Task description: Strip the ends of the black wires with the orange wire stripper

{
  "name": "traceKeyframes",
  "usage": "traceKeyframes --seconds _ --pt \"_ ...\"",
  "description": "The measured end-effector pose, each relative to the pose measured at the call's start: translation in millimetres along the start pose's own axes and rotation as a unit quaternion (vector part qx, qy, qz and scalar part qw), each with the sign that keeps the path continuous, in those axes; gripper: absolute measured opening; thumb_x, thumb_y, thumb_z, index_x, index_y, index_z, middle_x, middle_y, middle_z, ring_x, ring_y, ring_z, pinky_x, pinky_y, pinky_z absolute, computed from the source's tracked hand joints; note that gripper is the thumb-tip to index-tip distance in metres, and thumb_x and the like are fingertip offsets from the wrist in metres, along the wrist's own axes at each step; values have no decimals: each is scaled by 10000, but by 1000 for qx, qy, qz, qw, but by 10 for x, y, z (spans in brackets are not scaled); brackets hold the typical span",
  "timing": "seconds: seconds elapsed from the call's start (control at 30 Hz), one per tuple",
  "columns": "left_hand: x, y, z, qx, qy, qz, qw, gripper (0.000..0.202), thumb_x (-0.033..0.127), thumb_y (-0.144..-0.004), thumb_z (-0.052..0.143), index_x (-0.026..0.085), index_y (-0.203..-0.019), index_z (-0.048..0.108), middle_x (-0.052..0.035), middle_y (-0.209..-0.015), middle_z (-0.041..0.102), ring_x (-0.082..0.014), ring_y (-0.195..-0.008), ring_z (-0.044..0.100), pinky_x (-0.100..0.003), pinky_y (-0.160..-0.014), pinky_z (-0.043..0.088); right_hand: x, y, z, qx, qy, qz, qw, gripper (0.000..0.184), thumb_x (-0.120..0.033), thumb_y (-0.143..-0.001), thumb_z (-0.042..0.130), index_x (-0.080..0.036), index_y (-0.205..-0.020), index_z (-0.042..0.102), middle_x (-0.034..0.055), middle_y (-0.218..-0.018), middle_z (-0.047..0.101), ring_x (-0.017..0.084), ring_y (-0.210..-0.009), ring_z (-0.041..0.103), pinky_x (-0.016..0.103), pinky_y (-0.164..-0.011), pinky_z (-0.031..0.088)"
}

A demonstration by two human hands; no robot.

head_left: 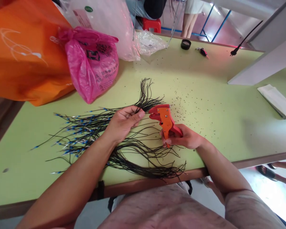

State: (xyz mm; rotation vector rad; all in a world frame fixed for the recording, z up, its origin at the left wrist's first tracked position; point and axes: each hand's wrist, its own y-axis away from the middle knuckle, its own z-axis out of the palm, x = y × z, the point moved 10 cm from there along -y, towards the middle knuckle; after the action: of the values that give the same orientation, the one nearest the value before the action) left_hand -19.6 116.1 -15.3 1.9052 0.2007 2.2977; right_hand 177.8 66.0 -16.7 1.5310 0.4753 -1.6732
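Note:
My right hand (pixel 184 137) is closed round the handles of an orange and red wire stripper (pixel 165 121), whose jaws point left. My left hand (pixel 124 122) pinches a thin black wire (pixel 146 112) at its fingertips, holding it just at the stripper's jaws. A spread of thin black wires (pixel 143 159) lies under both hands on the green table (pixel 216 105). To the left lies a bunch of wires with blue terminal ends (pixel 77 130).
An orange bag (pixel 26 54), a pink plastic bag (pixel 91 63) and clear plastic bags (pixel 114 22) stand at the back left. Small black insulation scraps (pixel 190 98) dot the table. A roll of black tape (pixel 186 44) and a white folded sheet (pixel 276 100) lie farther off. A person's legs (pixel 189 19) show behind the table.

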Motion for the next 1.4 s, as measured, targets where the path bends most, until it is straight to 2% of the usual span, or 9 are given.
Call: traceKeyframes --seconds 0.13,0.3,0.5,0.8,0.93,1.13,1.3,1.33,1.4 --pt "31 23 44 -2 -7 -5 1000 385 398 -615 984 164 -748 710 45 -590 544 -71 -535 408 -213 -516 312 2 2 16 3 -4 1 1000 335 -365 -940 867 -148 -1134 702 51 -956 717 180 -862 709 312 -760 595" --pt "40 39 69 -2 -23 -5 1000 335 372 -637 939 164 -774 715 45 -589 538 -72 -525 394 -212 -501 274 48 -17 41 13 -14 3 1000 326 -350 -947 859 -132 -1129 700 48 -940 710 175 -848 717 318 -776 597" --pt "57 42 84 -17 -42 14 999 282 331 -682 896 168 -827 717 44 -599 554 -81 -534 417 -207 -514 324 158 -44 33 54 -44 21 997 388 -435 -920 890 -140 -1068 684 13 -869 676 152 -742 706 312 -721 613" --pt "64 55 26 18 -60 1 998 307 322 -624 888 162 -832 727 16 -708 624 -67 -533 414 -198 -485 283 125 -73 61 74 -22 6 997 417 -516 -920 874 -160 -939 659 -5 -769 659 135 -645 654 296 -631 603" --pt "72 75 40 25 -51 9 998 252 281 -644 864 165 -813 719 31 -654 585 -65 -524 405 -188 -483 294 115 -79 60 91 -13 0 996 435 -538 -918 867 -170 -883 636 -17 -734 649 126 -605 648 284 -611 594" --pt "62 101 40 49 -56 21 997 191 272 -691 841 183 -757 685 56 -527 497 -75 -468 378 -193 -448 310 67 -86 64 121 20 -12 992 486 -586 -952 803 -190 -771 588 -18 -613 650 119 -501 617 251 -513 515" --pt "38 103 75 54 -38 20 998 189 255 -694 849 186 -744 680 63 -510 484 -77 -451 387 -197 -437 313 81 -63 -33 187 30 -9 982 507 -541 -917 846 -226 -722 501 -78 -461 534 88 -357 456 226 -388 368" --pt "33 98 69 58 -33 21 998 190 256 -698 852 186 -746 682 63 -514 482 -77 -454 388 -197 -438 309 69 -61 -48 190 29 -15 981 501 -527 -906 861 -228 -731 499 -82 -468 529 90 -363 457 229 -391 373" --pt "24 78 45 63 -24 26 997 202 267 -705 868 182 -770 697 63 -532 487 -73 -465 386 -196 -442 294 24 -71 -45 165 23 -32 986 461 -518 -903 865 -217 -777 540 -60 -536 576 113 -436 533 256 -457 460"
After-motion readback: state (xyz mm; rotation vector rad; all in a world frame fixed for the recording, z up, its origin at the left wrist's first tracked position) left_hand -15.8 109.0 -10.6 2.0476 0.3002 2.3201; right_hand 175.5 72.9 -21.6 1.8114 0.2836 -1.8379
